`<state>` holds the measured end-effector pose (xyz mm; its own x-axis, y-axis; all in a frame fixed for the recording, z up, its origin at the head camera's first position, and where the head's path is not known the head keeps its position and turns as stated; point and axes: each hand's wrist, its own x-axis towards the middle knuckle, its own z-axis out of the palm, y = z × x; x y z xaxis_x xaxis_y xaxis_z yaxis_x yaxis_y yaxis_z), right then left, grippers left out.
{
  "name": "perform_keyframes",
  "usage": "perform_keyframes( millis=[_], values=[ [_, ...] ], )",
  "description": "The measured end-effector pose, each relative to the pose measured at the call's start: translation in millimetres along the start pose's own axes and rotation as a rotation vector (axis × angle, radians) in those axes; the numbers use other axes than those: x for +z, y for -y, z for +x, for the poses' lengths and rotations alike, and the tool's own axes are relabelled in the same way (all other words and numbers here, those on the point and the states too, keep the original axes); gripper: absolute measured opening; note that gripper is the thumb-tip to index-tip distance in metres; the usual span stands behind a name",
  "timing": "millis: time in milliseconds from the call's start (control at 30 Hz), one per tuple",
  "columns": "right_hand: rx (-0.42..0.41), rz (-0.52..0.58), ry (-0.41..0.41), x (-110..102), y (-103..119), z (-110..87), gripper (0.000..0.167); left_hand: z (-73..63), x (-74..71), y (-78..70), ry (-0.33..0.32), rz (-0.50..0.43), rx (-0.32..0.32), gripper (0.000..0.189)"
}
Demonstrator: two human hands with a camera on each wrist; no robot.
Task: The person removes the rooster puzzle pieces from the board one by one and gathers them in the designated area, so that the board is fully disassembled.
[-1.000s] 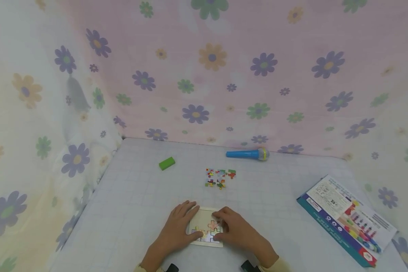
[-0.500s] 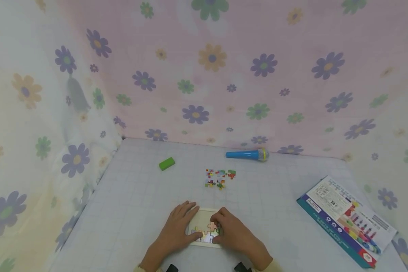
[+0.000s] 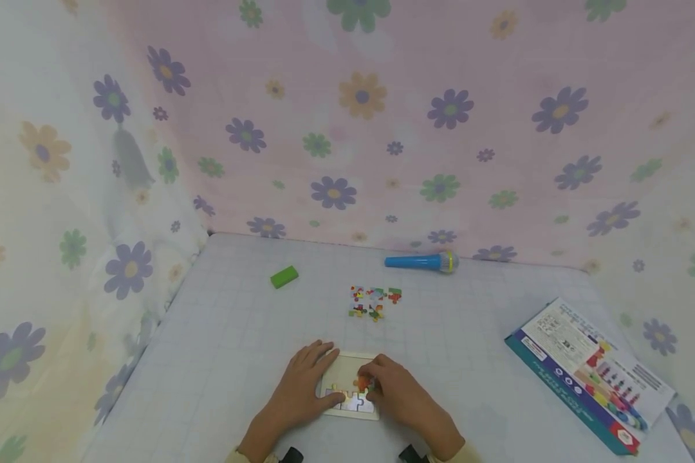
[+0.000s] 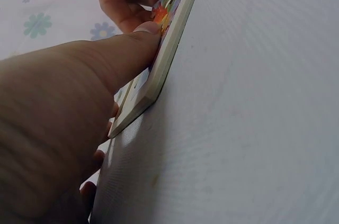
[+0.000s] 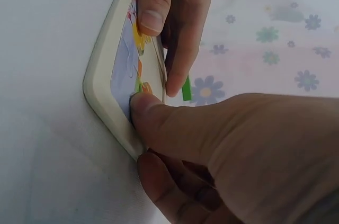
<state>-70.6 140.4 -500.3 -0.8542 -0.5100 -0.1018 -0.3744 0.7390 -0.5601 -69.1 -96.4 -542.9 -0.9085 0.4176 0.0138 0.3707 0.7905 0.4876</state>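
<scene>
A shallow wooden puzzle tray (image 3: 350, 354) lies in front of me, with several jigsaw pieces (image 3: 352, 402) fitted along its near edge. My left hand (image 3: 302, 384) rests at the tray's left side, fingers stretched out and thumb pressing on the pieces. At the tray's right side, my right hand (image 3: 404, 395) has its fingers curled and pinches an orange puzzle piece (image 3: 362, 384) between thumb and fingers. In the left wrist view that orange piece (image 4: 160, 14) shows beyond my left thumb. The right fingers partly hide it.
Beyond the tray, several loose jigsaw pieces (image 3: 376, 295) lie in two rows. A green block (image 3: 284, 277) sits at the back left, and a blue toy microphone (image 3: 414, 262) at the back. A flat printed box (image 3: 591, 376) lies at the right. Flowered cloth (image 3: 359, 148) hangs behind.
My right hand has shifted slightly left, its fingers drawing in over the puzzle piece. The piece looked pale and now shows orange. My left hand has stayed in place.
</scene>
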Motion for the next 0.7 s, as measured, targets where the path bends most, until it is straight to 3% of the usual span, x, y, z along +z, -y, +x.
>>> perform_keyframes(
  millis=[267, 700],
  values=[
    [-0.073, -0.19, -0.044, 5, 5, 0.6, 0.019, 0.6, 1.8, 1.5, 0.002, -0.007, 0.006, 0.081],
    [-0.05, -0.068, -0.149, 1, -18, 11.9, 0.03, -1.4, 1.3, -0.1, -0.023, 0.001, 0.011, 0.081]
  ],
)
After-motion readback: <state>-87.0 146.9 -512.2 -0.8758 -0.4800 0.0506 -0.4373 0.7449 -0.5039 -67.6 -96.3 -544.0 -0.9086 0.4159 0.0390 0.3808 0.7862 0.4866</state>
